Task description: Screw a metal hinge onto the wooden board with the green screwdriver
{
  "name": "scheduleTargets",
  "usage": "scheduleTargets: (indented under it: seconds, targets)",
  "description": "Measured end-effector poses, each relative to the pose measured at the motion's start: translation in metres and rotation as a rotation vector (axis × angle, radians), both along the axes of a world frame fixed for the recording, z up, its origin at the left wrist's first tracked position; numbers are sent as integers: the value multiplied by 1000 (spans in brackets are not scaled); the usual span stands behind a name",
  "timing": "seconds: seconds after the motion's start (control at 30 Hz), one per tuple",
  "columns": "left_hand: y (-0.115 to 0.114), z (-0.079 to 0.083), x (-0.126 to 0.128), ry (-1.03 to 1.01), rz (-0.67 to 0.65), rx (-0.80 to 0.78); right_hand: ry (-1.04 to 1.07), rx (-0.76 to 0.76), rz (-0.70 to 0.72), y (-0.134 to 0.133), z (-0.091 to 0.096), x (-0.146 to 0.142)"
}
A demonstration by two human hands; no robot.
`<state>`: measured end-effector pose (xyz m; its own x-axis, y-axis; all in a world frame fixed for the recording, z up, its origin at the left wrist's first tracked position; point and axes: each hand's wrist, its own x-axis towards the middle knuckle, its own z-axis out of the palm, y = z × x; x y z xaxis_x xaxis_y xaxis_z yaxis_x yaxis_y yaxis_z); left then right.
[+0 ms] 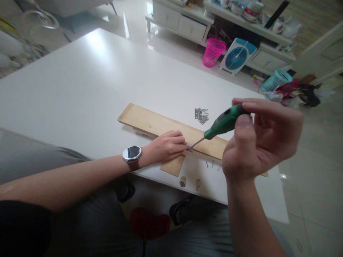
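Observation:
My right hand [265, 137] grips the dark butt end of a green screwdriver [223, 122] between thumb and fingers, the other fingers loosely curled. The shaft slants down to the left, its tip at a small metal piece [190, 147] on the near edge of a long wooden board [155, 123]. Pinched fingers of my left hand [171, 144] hold that piece against the board; whether it is a screw or a hinge is too small to tell. A shorter wooden piece [174, 166] sticks out below the board toward me. My right hand hides part of the board's right end.
Metal hinges and screws [200, 115] lie in a pile beyond the board. Several loose screws [207, 164] lie on its near side. Two small stickers [182, 181] are near the edge of the white table [80, 78]. A pink basket [213, 52] and a fan [237, 57] stand beyond.

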<state>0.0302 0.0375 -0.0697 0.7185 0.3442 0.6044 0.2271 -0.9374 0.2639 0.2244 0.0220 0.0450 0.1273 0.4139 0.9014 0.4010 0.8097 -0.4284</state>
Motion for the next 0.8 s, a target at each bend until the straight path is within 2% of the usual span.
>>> scheduleTargets:
  seconds: [0.13,0.3,0.47,0.67,0.8]
  targets:
    - [0,1,0,14,10,-4,-1,-15,-42,0,1,2]
    - [0,1,-1,28,12,-15,33,-18,63,0,0,0]
    - [-1,1,0,16,16,-26,-20,-27,-61,-3,4,0]
    - [0,2,0,13,7,-23,-7,-47,28,-2,0,0]
    - [-1,2,0,29,12,-38,-21,-9,-68,0,2,1]
